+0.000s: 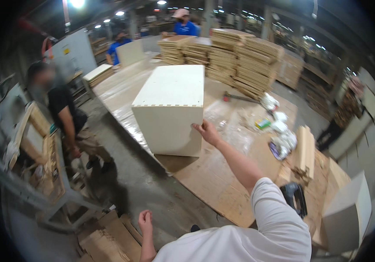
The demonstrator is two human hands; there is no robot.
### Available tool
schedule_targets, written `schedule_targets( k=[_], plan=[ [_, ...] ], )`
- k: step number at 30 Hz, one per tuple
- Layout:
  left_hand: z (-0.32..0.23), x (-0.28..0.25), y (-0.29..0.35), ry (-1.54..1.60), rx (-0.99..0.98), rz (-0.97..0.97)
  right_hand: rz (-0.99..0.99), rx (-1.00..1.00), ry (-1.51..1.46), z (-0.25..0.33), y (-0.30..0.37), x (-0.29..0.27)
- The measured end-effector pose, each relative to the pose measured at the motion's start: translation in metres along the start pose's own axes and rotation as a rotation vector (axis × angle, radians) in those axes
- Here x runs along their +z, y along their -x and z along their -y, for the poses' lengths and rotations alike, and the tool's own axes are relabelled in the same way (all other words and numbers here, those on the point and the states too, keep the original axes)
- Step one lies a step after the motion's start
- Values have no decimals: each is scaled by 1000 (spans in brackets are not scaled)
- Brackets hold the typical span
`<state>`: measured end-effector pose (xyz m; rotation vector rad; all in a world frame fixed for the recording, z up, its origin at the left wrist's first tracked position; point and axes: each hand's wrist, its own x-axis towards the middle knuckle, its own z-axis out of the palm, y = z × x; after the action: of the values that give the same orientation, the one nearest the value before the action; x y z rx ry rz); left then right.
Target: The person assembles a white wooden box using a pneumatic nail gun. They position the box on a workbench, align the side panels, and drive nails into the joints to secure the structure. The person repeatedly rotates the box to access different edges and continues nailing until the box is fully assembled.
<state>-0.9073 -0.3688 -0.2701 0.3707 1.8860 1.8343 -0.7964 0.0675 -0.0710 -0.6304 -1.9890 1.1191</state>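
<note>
A large white wooden box (pixel 170 126) stands on the plastic-covered worktable (pixel 213 187) in front of me. Finger joints run along its top front edge. My right hand (pixel 206 132) grips the box's right edge, with the thumb on the front face and the other fingers mostly hidden round the side. Lower down, my left hand (pixel 145 221) hangs beside the table, its fingers curled in and nothing seen in them. A black nail gun (pixel 294 198) lies on the table to the right of my right arm.
Stacked wooden panels (pixel 257 61) line the table's far side. A hammer (pixel 240 98), crumpled plastic bags (pixel 283 139) and wood strips (pixel 304 153) lie to the right. Another white box (pixel 349 214) stands near right. A person (pixel 67 109) stands at left; cardboard (pixel 104 244) lies below.
</note>
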Motion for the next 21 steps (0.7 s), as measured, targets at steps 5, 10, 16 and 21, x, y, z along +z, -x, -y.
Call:
schedule_targets(
  k=[5, 10, 16, 21],
  plan=[
    [-65, 88, 5, -261, 229, 365, 80, 174, 46, 19, 96, -122],
    [-99, 182, 37, -414, 653, 654, -2, 201, 17, 30, 232, -205],
    [-70, 201, 75, -178, 466, 502, -493, 368, 145, 27, 354, -279],
    [-83, 239, 94, 36, 570, 175, -430, 705, 966, -19, 444, -303]
  ],
)
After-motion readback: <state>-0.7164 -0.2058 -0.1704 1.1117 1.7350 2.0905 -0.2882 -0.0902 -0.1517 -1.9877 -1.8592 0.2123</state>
